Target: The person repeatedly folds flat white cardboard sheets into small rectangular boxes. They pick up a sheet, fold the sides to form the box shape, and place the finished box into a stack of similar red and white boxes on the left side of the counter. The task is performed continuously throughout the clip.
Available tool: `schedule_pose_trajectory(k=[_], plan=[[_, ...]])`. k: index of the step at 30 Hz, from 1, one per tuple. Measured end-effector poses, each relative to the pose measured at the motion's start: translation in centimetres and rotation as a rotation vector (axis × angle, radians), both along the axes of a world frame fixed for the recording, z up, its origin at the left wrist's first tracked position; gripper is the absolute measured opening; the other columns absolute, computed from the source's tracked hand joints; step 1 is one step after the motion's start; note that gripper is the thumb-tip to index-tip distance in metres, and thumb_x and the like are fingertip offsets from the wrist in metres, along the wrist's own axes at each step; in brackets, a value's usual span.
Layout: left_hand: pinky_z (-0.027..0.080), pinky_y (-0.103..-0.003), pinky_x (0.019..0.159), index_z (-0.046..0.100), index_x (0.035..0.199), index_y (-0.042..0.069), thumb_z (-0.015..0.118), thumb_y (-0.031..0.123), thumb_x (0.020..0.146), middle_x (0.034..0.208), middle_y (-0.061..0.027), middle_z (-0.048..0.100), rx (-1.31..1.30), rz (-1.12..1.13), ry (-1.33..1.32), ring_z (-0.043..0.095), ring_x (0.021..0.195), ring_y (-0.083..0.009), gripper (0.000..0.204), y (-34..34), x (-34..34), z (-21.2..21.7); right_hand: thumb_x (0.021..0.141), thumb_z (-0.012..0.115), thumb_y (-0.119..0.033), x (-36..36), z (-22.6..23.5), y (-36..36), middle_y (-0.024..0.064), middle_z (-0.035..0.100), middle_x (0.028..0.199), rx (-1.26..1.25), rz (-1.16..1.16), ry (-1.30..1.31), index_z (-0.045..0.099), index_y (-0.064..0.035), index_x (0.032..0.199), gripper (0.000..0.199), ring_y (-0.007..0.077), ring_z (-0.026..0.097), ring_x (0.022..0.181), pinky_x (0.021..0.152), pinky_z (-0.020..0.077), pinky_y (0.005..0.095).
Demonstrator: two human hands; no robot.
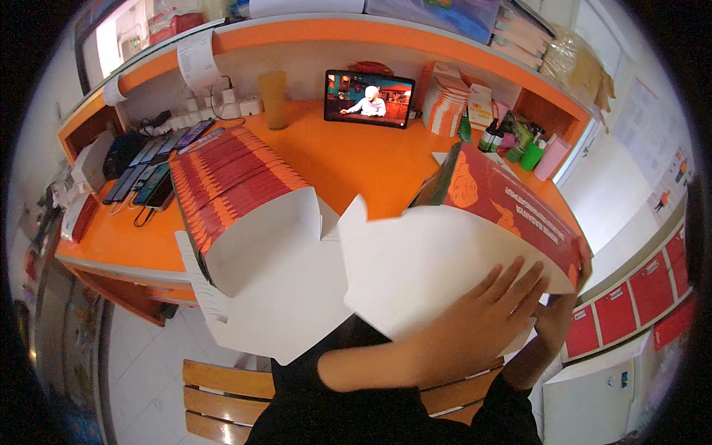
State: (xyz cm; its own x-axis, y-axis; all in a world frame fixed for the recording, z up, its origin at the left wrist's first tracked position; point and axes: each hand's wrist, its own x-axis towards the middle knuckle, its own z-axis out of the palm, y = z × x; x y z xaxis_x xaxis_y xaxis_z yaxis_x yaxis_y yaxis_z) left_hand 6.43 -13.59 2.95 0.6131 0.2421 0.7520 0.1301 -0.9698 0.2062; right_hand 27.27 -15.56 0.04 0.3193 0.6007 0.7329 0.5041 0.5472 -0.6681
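Note:
A red and orange printed cardboard box blank [512, 196], white inside, stands curved on the right part of the desk. My left hand [500, 300] reaches across and lies on its white inner face with the fingers stretched out. At the blank's right edge my right hand [556, 319] holds the cardboard, partly hidden by the left hand and the board. To the left sits a row of nested red and orange box blanks [237, 174]. The nearest one turns its white inner side [285, 278] toward me, overhanging the desk's front edge.
The orange desk [348, 167] bears a tablet [369, 99] showing video, a tall amber cup [274, 100] and several phones [156, 182] at left. Folded striped boxes [445, 100], bottles and a green container [532, 154] stand at right. A slatted wooden bench [226, 397] lies below.

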Motion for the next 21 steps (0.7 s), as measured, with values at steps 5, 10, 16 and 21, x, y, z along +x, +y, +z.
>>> schedule_pose_trajectory(k=[5, 10, 16, 21], plan=[[0.058, -0.036, 0.073, 0.071, 0.087, 0.008, 0.081, 0.021, 0.066, 0.082, -0.0032, 0.071, -0.042, 0.239, -0.176, 0.069, 0.077, -0.0228, 0.027, -5.1, -13.6, 0.8, 0.044, 0.097, -0.030, -1.9, 0.0, 5.8, 0.0121, 0.028, 0.148, -0.172, 0.520, -0.053, 0.020, -0.0085, 0.147, 0.130, 0.0273, 0.037, 0.134, 0.110, 0.0339, 0.0415], [0.043, -0.041, 0.090, 0.054, 0.116, 0.000, 0.094, 0.030, 0.048, 0.115, -0.0172, 0.057, -0.044, 1.032, -0.417, 0.056, 0.105, -0.0305, 0.084, -3.4, -24.5, 0.3, 0.051, 0.095, -0.018, -8.2, 0.9, 11.4, 0.0138, 0.032, 0.146, -0.386, 0.796, -0.452, 0.021, -0.0101, 0.144, 0.119, 0.0294, 0.038, 0.134, 0.106, 0.0391, 0.0421], [0.026, -0.050, 0.112, 0.049, 0.138, 0.009, 0.084, 0.052, 0.058, 0.142, -0.0148, 0.046, -0.140, 0.767, -0.015, 0.031, 0.138, -0.0376, 0.097, 3.0, -30.8, -0.9, 0.064, 0.088, -0.010, -15.6, 2.7, 15.2, 0.0158, 0.030, 0.147, -0.562, 0.952, -0.593, 0.022, -0.0162, 0.143, 0.103, 0.0339, 0.035, 0.136, 0.084, 0.0545, 0.0368], [0.025, -0.052, 0.112, 0.055, 0.134, 0.012, 0.077, 0.044, 0.071, 0.140, -0.0116, 0.049, -0.137, 0.802, 0.009, 0.031, 0.138, -0.0395, 0.074, 3.8, -31.0, -2.9, 0.065, 0.087, -0.010, -18.0, 2.3, 15.8, 0.0147, 0.032, 0.147, -0.722, 0.989, -0.495, 0.022, -0.0160, 0.143, 0.101, 0.0313, 0.035, 0.135, 0.083, 0.0556, 0.0363]])
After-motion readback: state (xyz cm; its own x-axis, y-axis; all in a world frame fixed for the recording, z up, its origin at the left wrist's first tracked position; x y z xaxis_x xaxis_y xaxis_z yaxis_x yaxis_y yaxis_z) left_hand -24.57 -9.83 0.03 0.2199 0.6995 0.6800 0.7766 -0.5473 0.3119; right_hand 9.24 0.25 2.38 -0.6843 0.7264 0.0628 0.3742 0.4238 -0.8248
